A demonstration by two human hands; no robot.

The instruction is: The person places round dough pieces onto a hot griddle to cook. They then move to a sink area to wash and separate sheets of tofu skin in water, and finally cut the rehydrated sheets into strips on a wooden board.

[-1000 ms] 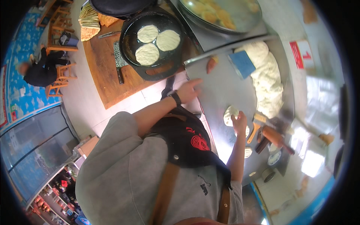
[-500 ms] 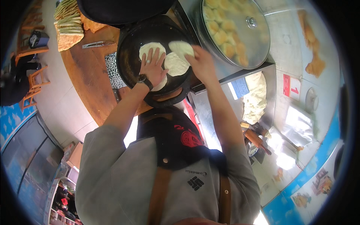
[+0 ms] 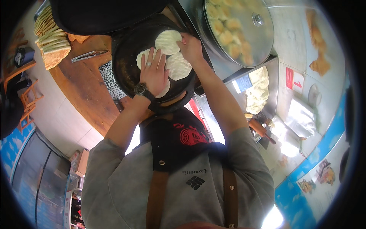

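Observation:
A round black griddle pan [image 3: 124, 70] holds several pale, flat dough rounds. My left hand [image 3: 153, 72], with a ring and a dark watch, lies flat over the left dough round [image 3: 142, 59] and partly hides the lower one [image 3: 164, 89]. Its fingers are stretched out. My right hand [image 3: 191, 47] has its fingers closed at the right edge of the far dough round [image 3: 167, 41], which lies spread in the pan. Just below that sits another dough round [image 3: 179, 68], close to my right wrist.
The raised black lid [image 3: 103, 15] stands behind the pan. At the left, a wooden counter [image 3: 82, 86] bears tongs [image 3: 88, 55] and stacked flatbreads [image 3: 53, 44]. To the right are a glass-lidded pan [image 3: 236, 34] of browned buns, a dough mass [image 3: 257, 91] and a rolling pin [image 3: 259, 128].
My right hand has moved left and away from me, laying the dough round it held at the far side of the pan. My left hand stays on the dough; the whole view has shifted.

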